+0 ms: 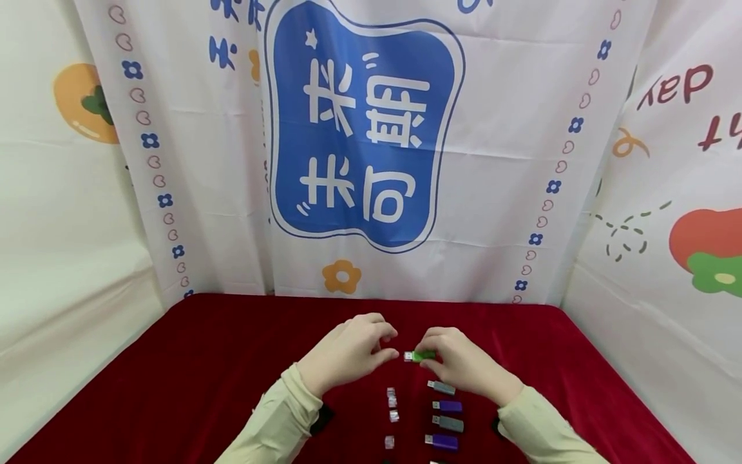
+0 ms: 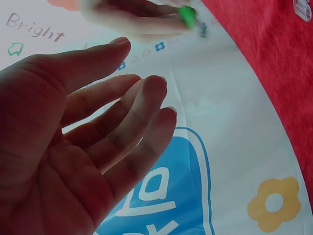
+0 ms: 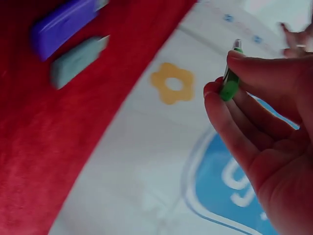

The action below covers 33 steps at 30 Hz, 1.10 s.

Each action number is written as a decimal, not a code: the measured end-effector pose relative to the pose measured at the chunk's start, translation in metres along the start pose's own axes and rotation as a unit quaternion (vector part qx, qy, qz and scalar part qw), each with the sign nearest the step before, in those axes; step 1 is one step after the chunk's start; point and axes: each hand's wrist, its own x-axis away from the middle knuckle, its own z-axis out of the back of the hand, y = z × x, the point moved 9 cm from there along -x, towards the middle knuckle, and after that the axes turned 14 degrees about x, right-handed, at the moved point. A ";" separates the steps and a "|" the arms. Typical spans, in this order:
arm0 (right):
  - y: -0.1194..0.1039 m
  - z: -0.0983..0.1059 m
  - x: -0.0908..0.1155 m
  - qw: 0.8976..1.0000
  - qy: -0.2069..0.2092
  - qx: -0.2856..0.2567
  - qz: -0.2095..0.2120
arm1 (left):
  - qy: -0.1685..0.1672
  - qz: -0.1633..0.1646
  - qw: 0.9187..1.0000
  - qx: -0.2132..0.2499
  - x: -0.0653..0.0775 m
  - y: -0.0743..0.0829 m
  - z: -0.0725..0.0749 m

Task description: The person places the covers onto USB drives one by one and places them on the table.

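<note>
My right hand (image 1: pixel 460 361) pinches a green USB stick (image 1: pixel 426 356) between thumb and fingers, its pale plug end pointing left. In the right wrist view the thumb lies along the side of the stick (image 3: pixel 231 87), and its shiny end sticks out past the thumb tip. My left hand (image 1: pixel 353 351) is raised just left of that plug end, fingers loosely curved and apart from the thumb. Nothing lies between them in the left wrist view, where the palm of the left hand (image 2: pixel 93 142) shows.
Below the right hand lie a grey USB stick (image 1: pixel 443 388), a purple one (image 1: pixel 449 406), another grey one (image 1: pixel 449 423) and another purple one (image 1: pixel 443 442). Small clear caps (image 1: pixel 394 416) form a column to their left. A red cloth (image 1: pixel 232 361) covers the table; printed curtains (image 1: pixel 498 193) surround it.
</note>
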 end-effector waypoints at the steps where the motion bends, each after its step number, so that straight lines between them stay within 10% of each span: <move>1: 0.005 -0.006 -0.002 1.000 -0.009 0.005 -0.003 | -0.002 0.003 1.000 -0.001 0.000 -0.002 0.000; 17: 0.037 -0.077 -0.016 0.988 -0.133 0.068 -0.042 | -0.027 0.031 0.999 0.012 0.002 -0.011 -0.008; 33: 0.054 -0.057 -0.009 0.976 -0.188 0.077 -0.075 | -0.052 0.062 0.997 0.002 0.004 -0.019 -0.008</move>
